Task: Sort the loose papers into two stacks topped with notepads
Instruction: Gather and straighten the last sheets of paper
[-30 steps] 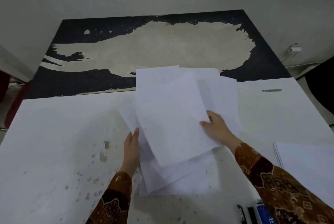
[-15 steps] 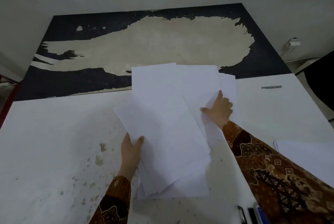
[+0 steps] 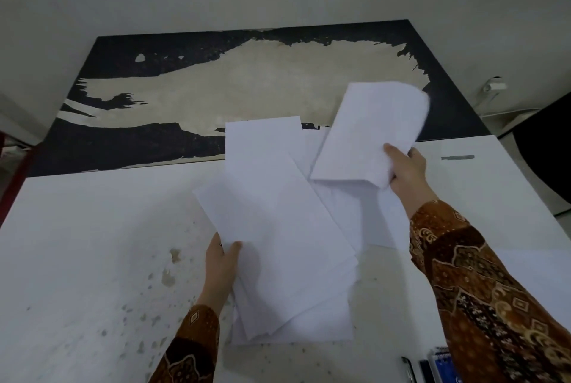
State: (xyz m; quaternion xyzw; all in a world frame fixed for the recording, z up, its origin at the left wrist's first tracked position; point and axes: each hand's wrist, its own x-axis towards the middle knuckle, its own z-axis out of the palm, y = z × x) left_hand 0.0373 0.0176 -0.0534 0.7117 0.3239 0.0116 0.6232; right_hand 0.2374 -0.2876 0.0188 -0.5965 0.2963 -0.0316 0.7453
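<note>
A loose pile of white papers [image 3: 287,246] lies fanned out in the middle of the white table [image 3: 92,243]. My left hand [image 3: 221,265] holds the pile's left edge, thumb on top of the sheets. My right hand [image 3: 408,171] grips a separate white sheet [image 3: 370,132], lifted off the pile and curling upward toward the far right. Part of a white pad or paper stack [image 3: 537,271] shows at the right edge behind my right sleeve.
A black board with worn pale patches [image 3: 234,89] lies beyond the table's far edge. Pens and a blue-capped item [image 3: 438,365] sit at the near right edge. A small grey strip [image 3: 457,157] lies on the table's far right. Brown stains mark the near-left tabletop.
My right hand has taken hold of one sheet and raised it up and to the right off the pile. My left hand stays at the pile's left edge.
</note>
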